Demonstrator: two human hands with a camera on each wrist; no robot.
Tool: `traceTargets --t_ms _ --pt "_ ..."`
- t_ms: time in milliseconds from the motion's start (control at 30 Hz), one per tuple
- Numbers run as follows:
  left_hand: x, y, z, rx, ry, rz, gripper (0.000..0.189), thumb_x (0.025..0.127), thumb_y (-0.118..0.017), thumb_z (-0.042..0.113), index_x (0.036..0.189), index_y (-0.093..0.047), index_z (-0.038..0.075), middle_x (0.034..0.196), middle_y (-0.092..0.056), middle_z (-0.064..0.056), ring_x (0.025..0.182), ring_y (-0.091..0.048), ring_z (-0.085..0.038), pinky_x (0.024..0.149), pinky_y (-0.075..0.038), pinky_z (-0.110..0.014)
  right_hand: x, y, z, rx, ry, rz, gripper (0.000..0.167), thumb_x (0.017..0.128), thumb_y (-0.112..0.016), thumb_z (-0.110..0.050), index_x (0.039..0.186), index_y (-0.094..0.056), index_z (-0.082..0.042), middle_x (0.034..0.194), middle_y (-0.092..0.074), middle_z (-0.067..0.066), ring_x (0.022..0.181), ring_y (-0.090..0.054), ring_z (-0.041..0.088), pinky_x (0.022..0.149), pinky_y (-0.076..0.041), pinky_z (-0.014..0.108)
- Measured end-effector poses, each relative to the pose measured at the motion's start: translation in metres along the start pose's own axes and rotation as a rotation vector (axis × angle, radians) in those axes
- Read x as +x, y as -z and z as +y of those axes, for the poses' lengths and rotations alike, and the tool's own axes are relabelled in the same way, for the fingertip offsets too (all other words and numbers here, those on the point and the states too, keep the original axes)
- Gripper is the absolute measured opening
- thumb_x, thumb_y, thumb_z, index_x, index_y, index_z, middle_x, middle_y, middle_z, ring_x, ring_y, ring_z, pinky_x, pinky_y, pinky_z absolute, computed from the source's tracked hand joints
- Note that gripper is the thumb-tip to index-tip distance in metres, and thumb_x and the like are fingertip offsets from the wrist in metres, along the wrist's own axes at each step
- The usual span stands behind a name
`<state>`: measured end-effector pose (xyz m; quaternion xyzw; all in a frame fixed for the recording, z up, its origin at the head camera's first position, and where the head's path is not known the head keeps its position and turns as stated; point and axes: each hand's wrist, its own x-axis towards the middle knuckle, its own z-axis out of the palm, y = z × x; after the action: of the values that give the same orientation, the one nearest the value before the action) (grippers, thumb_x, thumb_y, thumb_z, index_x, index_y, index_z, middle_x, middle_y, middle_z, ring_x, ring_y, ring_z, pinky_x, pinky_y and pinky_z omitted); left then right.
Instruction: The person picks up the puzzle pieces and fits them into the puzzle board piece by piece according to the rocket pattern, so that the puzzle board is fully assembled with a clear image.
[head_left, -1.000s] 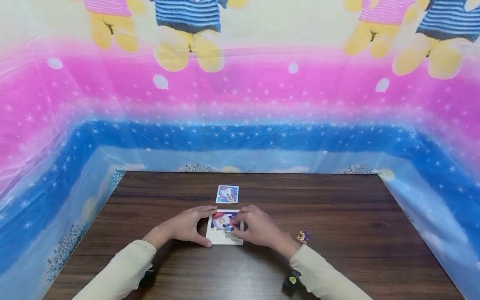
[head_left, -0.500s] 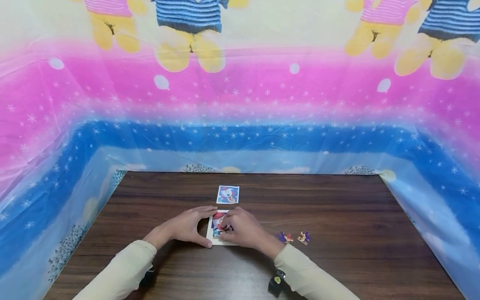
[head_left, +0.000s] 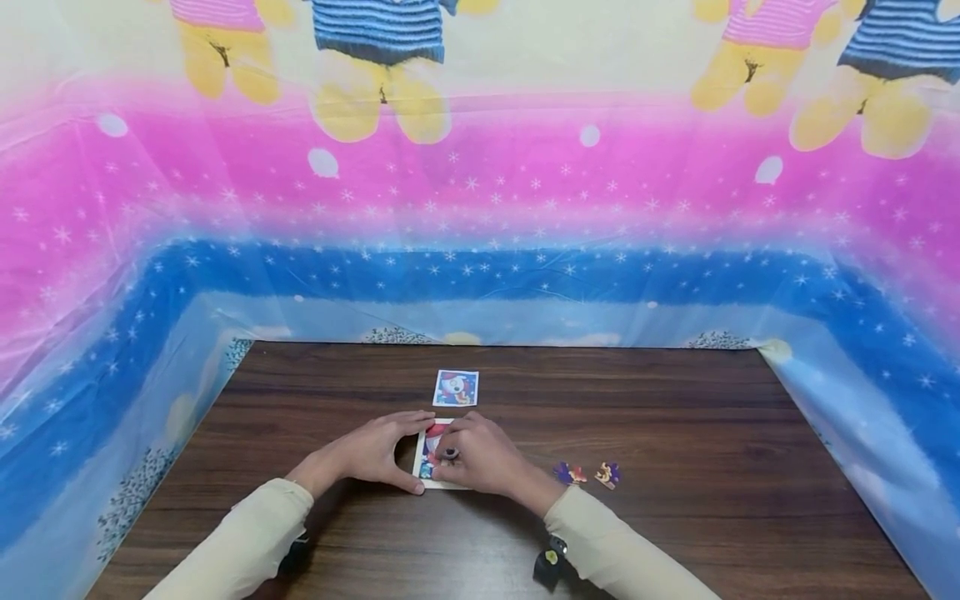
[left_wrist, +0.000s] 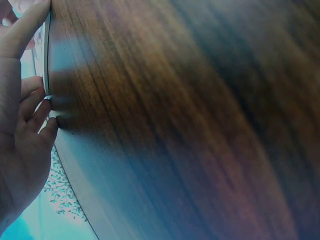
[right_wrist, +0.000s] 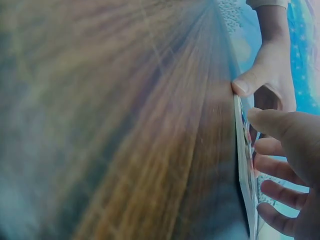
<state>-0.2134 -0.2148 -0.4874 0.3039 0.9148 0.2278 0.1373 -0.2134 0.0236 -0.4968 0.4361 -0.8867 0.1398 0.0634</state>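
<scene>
A cream-framed puzzle board [head_left: 420, 446] with a cartoon picture lies in the middle of the dark wooden table. My left hand [head_left: 367, 450] holds its left side, thumb at the near corner and fingers at the far one. Over the board my right hand [head_left: 480, 454] bends its thumb and forefinger onto a bluish puzzle piece [head_left: 427, 470] at the lower left of the picture, and hides most of the right half. In the right wrist view the thumb [right_wrist: 260, 120] and fingertips come down close together at the board's face [right_wrist: 241, 135].
A small picture card [head_left: 456, 388] lies just beyond the board. Two loose purple-and-orange puzzle pieces, a nearer-left one [head_left: 571, 474] and another [head_left: 608, 476], lie right of my right wrist. Patterned cloth [head_left: 480, 275] surrounds the table's back and sides.
My right hand has moved left across the board with the bluish piece, now at the picture's lower left. One loose piece, hidden behind the right wrist, has come into view. The left hand stays put.
</scene>
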Motion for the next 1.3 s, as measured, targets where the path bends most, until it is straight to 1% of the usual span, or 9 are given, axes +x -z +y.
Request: traceTargets --t_ms 167,367,633,733,833,933,1100,1233,1300 --pt "0.0 0.0 -0.001 0.002 -0.002 -0.003 0.103 0.078 -0.08 0.064 0.157 -0.042 0.009 0.163 -0.037 -0.009 0.15 -0.033 -0.033 0.116 -0.035 -0.058 0.001 0.0 0.001 -0.007 0.004 -0.004 0.026 0.092 -0.075 -0.042 0.107 -0.082 -0.022 0.116 -0.074 -0.005 0.105 -0.062 0.013 0.091 -0.051 0.032" --pt "0.001 0.0 -0.001 -0.004 -0.007 -0.002 0.103 0.078 -0.081 0.063 0.157 -0.042 0.008 0.163 -0.037 -0.011 0.15 -0.033 -0.034 0.116 -0.034 -0.059 0.002 0.001 0.0 -0.049 0.014 -0.035 0.025 0.092 -0.075 -0.042 0.108 -0.082 -0.024 0.117 -0.073 -0.006 0.103 -0.061 0.014 0.084 -0.051 0.031" --pt "0.001 0.0 -0.001 0.001 -0.021 0.004 0.102 0.079 -0.081 0.062 0.156 -0.043 0.007 0.163 -0.037 -0.011 0.15 -0.034 -0.034 0.116 -0.034 -0.059 0.005 0.003 -0.003 -0.113 0.045 -0.079 0.025 0.094 -0.072 -0.041 0.113 -0.081 -0.028 0.119 -0.072 -0.005 0.106 -0.061 0.016 0.086 -0.052 0.033" --pt "0.001 0.0 -0.001 0.004 -0.027 0.005 0.102 0.079 -0.081 0.062 0.156 -0.042 0.007 0.163 -0.037 -0.011 0.15 -0.034 -0.033 0.116 -0.034 -0.058 0.005 0.003 -0.003 -0.114 0.049 -0.087 0.025 0.095 -0.071 -0.041 0.114 -0.081 -0.028 0.12 -0.072 -0.005 0.107 -0.061 0.016 0.088 -0.052 0.033" --pt "0.0 0.0 -0.001 0.004 -0.022 0.005 0.102 0.079 -0.081 0.062 0.156 -0.043 0.007 0.163 -0.037 -0.011 0.15 -0.034 -0.033 0.116 -0.034 -0.059 0.003 0.004 -0.002 -0.058 0.043 -0.08 0.025 0.095 -0.071 -0.039 0.114 -0.081 -0.026 0.122 -0.071 -0.004 0.11 -0.061 0.016 0.091 -0.051 0.033" --pt "0.0 -0.001 0.0 0.01 -0.017 0.007 0.103 0.078 -0.081 0.063 0.156 -0.043 0.008 0.163 -0.037 -0.011 0.15 -0.034 -0.033 0.116 -0.035 -0.058 -0.004 0.007 0.003 0.048 0.014 -0.052 0.026 0.095 -0.072 -0.034 0.117 -0.079 -0.021 0.123 -0.071 -0.003 0.111 -0.061 0.014 0.094 -0.052 0.032" --pt "0.0 -0.002 0.002 0.02 -0.01 0.01 0.104 0.077 -0.081 0.063 0.157 -0.042 0.009 0.162 -0.039 -0.011 0.149 -0.035 -0.033 0.116 -0.035 -0.057 -0.021 0.021 0.016 0.197 -0.029 0.008 0.032 0.095 -0.073 -0.032 0.122 -0.077 -0.015 0.116 -0.073 0.0 0.105 -0.064 0.014 0.09 -0.054 0.031" --pt "0.0 -0.001 0.002 0.017 0.0 0.009 0.105 0.077 -0.082 0.063 0.157 -0.042 0.008 0.162 -0.038 -0.012 0.149 -0.036 -0.034 0.115 -0.035 -0.058 -0.04 0.036 0.03 0.248 -0.086 0.05 0.033 0.095 -0.074 -0.032 0.122 -0.076 -0.013 0.113 -0.074 0.0 0.106 -0.065 0.015 0.091 -0.055 0.035" --pt "0.0 0.0 0.002 0.013 0.005 0.009 0.105 0.076 -0.083 0.063 0.157 -0.042 0.009 0.162 -0.038 -0.012 0.149 -0.036 -0.035 0.115 -0.035 -0.058 -0.05 0.042 0.036 0.244 -0.119 0.07 0.033 0.095 -0.075 -0.032 0.122 -0.076 -0.014 0.114 -0.074 -0.001 0.108 -0.065 0.014 0.092 -0.055 0.036"
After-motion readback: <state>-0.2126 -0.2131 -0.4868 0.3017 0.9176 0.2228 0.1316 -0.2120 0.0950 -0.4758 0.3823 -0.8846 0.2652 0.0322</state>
